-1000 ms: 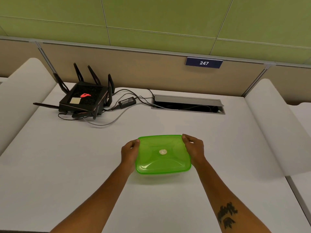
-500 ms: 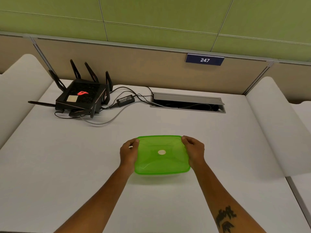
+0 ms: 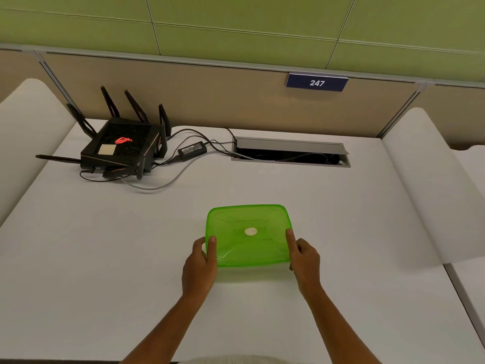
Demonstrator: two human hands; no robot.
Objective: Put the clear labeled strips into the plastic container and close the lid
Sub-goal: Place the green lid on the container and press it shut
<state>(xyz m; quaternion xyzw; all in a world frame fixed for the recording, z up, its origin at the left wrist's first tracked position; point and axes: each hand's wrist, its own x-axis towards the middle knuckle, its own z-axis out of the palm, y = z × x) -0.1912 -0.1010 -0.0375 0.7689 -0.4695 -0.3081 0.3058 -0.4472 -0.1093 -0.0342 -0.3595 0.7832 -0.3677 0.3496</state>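
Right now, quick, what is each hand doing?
Left hand: gripping the left edge of the green container, lid on.
Right hand: gripping its right edge.

Container (image 3: 249,235) central on desk (image 3: 105,258); router (image 3: 123,151) behind-left (cable hatch (image 3: 290,152) behind).

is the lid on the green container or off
On: the green lid covers the container's whole top, both hands at its sides. Whether it is snapped shut, cannot tell.
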